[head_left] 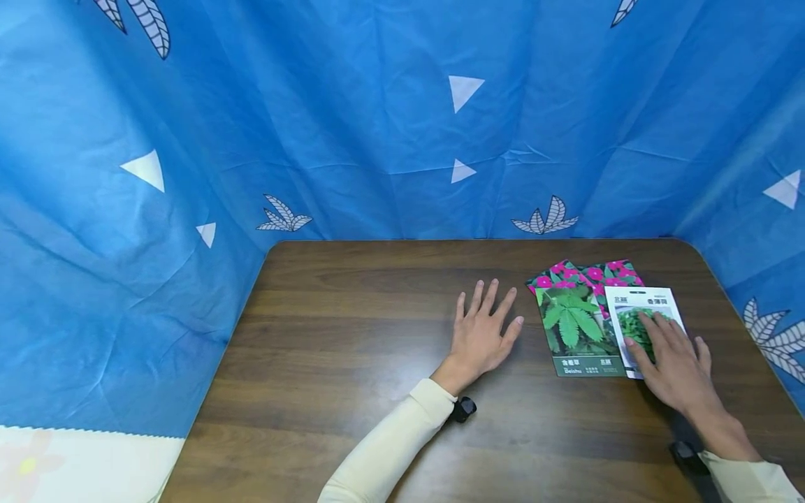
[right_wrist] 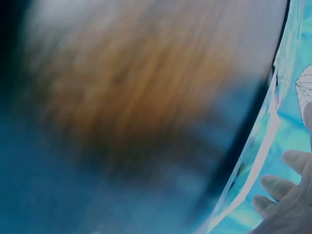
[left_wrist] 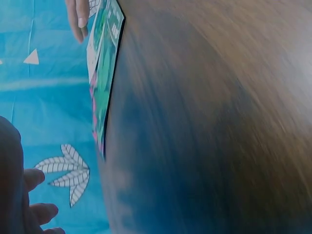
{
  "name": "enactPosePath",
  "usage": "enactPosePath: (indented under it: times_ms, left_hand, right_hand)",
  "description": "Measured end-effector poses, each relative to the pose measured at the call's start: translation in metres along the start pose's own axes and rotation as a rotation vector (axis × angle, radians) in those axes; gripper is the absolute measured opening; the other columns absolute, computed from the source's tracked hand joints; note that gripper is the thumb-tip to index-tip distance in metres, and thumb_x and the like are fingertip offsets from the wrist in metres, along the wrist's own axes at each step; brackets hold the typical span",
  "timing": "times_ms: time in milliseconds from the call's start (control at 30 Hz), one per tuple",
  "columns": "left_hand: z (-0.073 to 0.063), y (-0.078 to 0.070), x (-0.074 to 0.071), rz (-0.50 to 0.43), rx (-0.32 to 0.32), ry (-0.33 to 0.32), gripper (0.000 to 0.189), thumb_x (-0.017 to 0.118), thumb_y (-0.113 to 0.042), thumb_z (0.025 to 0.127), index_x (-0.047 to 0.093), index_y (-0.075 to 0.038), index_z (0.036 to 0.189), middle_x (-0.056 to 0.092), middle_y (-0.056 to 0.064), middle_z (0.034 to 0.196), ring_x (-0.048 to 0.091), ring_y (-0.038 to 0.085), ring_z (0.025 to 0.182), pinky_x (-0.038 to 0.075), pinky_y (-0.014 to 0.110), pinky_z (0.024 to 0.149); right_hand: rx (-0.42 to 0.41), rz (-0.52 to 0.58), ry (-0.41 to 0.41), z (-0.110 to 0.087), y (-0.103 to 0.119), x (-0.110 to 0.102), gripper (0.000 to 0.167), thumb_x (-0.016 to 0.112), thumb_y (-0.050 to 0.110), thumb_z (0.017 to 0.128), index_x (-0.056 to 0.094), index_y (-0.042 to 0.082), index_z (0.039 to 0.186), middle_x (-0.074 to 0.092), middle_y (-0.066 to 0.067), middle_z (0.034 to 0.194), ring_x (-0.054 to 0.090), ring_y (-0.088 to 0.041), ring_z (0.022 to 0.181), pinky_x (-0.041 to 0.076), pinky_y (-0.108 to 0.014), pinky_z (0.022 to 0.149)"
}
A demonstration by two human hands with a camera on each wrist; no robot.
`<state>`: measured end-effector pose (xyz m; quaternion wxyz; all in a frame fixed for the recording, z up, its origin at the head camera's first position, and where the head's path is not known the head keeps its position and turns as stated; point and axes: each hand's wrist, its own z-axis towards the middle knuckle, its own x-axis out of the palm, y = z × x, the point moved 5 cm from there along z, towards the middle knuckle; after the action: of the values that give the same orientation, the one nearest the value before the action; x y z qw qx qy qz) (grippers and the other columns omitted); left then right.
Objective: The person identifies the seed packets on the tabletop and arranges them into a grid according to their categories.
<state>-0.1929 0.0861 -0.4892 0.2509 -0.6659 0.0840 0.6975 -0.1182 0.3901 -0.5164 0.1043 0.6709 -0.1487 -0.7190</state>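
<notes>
My right hand (head_left: 679, 370) lies over a white seed packet (head_left: 640, 300) with a green leafy picture, its fingers spread across the front. In the right wrist view that hand (right_wrist: 290, 197) is beside the packet's pale edge (right_wrist: 261, 161); contact is unclear there. Left of it lies a green seed packet (head_left: 569, 328) showing a fern-like leaf. Two packets with pink flowers (head_left: 613, 271) stick out behind these. My left hand (head_left: 481, 339) hovers or rests left of the packets, fingers spread, holding nothing; its fingers (left_wrist: 43, 213) show in the left wrist view.
A brown wooden table (head_left: 352, 363) with rounded far corners carries everything. Blue curtain cloth (head_left: 377, 140) with white triangles and leaves encloses the back and sides. Each wrist bears a dark device (head_left: 464, 409). Pale flowered cloth (head_left: 82, 464) shows at lower left.
</notes>
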Motion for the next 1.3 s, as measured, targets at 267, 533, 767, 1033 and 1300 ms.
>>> enactPosePath:
  times_ms: [267,533,767,1033,1300]
  left_hand:
    - [0.005,-0.020,0.019,0.037,0.016,0.056,0.057,0.013,-0.055,0.107,0.019,-0.036,0.160,0.020,-0.002,0.168,0.016,0.024,0.155,0.019,0.051,0.123]
    - [0.010,-0.051,0.032,0.035,0.058,0.110,0.059,0.014,-0.059,0.105,0.019,-0.038,0.160,0.019,-0.006,0.167,0.016,0.022,0.155,0.019,0.049,0.124]
    - [0.015,-0.075,0.043,0.067,0.103,0.150,0.062,0.010,-0.063,0.104,0.017,-0.038,0.160,0.018,-0.006,0.167,0.015,0.020,0.155,0.022,0.047,0.123]
    - [0.020,-0.096,0.051,0.089,0.128,0.204,0.063,0.012,-0.065,0.103,0.014,-0.040,0.160,0.016,-0.007,0.168,0.012,0.017,0.156,0.021,0.041,0.123]
    - [0.021,-0.105,0.056,0.088,0.144,0.213,0.061,0.016,-0.064,0.103,0.016,-0.041,0.159,0.017,-0.004,0.168,0.014,0.018,0.155,0.020,0.034,0.124]
  right_hand:
    - [-0.068,0.005,-0.024,0.001,-0.003,0.000,0.062,0.041,0.040,0.107,0.023,0.010,0.159,0.018,-0.031,0.160,0.010,-0.055,0.147,0.000,-0.078,0.110]
    - [-0.183,0.009,-0.012,0.002,-0.007,-0.003,0.061,0.048,0.033,0.106,0.025,0.011,0.159,0.022,-0.033,0.158,0.012,-0.058,0.145,0.016,-0.080,0.102]
    - [-0.256,0.004,0.022,0.004,-0.010,-0.006,0.061,0.053,0.028,0.105,0.029,0.009,0.157,0.025,-0.034,0.156,0.015,-0.057,0.145,0.015,-0.076,0.109]
    - [-0.259,0.007,0.060,0.004,-0.015,-0.006,0.063,0.055,0.027,0.104,0.028,0.010,0.158,0.024,-0.034,0.156,0.015,-0.057,0.145,0.013,-0.077,0.109]
    - [-0.273,0.001,0.058,0.004,-0.018,-0.006,0.064,0.058,0.026,0.103,0.028,0.010,0.158,0.024,-0.034,0.156,0.016,-0.057,0.145,0.011,-0.075,0.112]
